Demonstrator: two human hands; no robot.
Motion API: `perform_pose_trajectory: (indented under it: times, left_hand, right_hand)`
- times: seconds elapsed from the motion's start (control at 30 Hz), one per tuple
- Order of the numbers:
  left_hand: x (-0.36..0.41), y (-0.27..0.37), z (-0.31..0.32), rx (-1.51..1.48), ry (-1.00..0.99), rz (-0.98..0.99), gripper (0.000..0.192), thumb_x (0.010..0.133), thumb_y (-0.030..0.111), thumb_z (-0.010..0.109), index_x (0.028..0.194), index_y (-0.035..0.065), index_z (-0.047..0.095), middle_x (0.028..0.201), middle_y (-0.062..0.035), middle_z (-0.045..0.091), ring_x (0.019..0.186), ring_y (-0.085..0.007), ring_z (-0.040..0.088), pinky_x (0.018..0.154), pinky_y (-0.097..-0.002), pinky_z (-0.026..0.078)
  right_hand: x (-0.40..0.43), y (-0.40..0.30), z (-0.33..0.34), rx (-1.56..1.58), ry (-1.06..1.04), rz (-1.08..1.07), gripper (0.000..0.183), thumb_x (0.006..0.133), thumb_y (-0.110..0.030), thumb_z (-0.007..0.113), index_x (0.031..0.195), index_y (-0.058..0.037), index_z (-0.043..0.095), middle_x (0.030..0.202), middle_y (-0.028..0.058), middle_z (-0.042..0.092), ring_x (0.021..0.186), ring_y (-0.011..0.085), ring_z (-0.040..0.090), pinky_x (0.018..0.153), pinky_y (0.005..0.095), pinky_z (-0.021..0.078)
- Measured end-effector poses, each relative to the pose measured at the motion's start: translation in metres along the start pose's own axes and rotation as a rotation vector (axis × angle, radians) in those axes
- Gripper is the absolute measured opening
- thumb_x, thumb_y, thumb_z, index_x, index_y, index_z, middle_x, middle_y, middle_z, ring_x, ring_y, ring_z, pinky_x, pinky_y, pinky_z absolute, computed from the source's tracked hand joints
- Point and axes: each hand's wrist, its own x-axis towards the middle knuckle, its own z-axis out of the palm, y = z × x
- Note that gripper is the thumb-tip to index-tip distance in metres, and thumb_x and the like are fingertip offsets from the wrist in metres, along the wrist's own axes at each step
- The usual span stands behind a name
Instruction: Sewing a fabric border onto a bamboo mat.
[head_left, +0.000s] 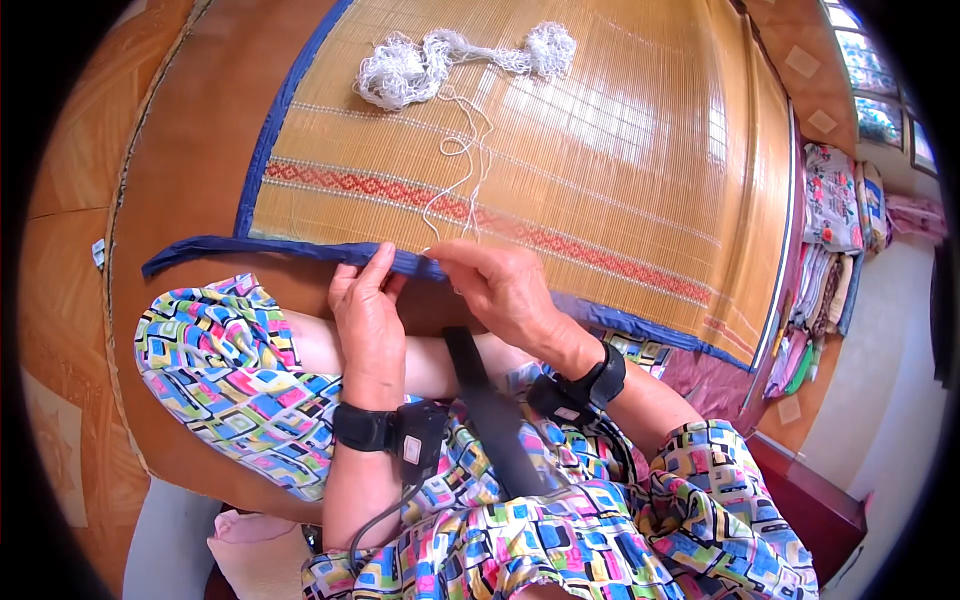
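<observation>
My left hand (371, 319) pinches the blue cloth binding (300, 249) along the near edge of a woven reed mat (360, 142), thumb on top and fingers below. Just right of it, my right hand (506, 289) is bent over the same edge with thumb and forefinger together. White thread (466, 161) trails in loops across the mat to the right fingertips; whether they also hold a needle is hidden. A loose end of the binding extends left past the mat's corner. Farther up the mat lies a tangled white thread skein (397, 71).
My bent leg in patterned cloth (232, 382) lies under my forearms on a brown floor covering (187, 142). Folded clothes (832, 199) are stacked at the right, by a window (874, 75). A dark red box-like piece (810, 495) stands at lower right.
</observation>
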Motion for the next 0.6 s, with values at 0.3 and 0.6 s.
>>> perform_pose_trajectory:
  times: [0.3, 0.6]
  left_hand:
    - [0.0000, -0.0006, -0.0022, 0.026, 0.001, -0.011, 0.014, 0.074, 0.006, 0.061, 0.086, 0.0105, 0.054, 0.084, 0.0000, 0.056, 0.076, -0.0096, 0.052, 0.068, -0.0246, 0.038]
    - [-0.0001, -0.0010, 0.0009, 0.007, 0.002, -0.004, 0.015, 0.074, 0.005, 0.060, 0.087, 0.0084, 0.054, 0.084, -0.0015, 0.057, 0.075, -0.0111, 0.053, 0.069, -0.0251, 0.039]
  right_hand:
    - [0.0039, 0.0009, -0.0013, -0.005, -0.041, -0.009, 0.015, 0.074, -0.003, 0.055, 0.088, -0.0045, 0.061, 0.064, 0.0129, 0.057, 0.058, 0.0218, 0.058, 0.053, 0.0295, 0.0445]
    - [0.0037, 0.0037, -0.0021, -0.007, -0.052, -0.017, 0.016, 0.073, -0.003, 0.056, 0.088, -0.0039, 0.061, 0.070, 0.0146, 0.059, 0.062, 0.0239, 0.059, 0.055, 0.0296, 0.0453]
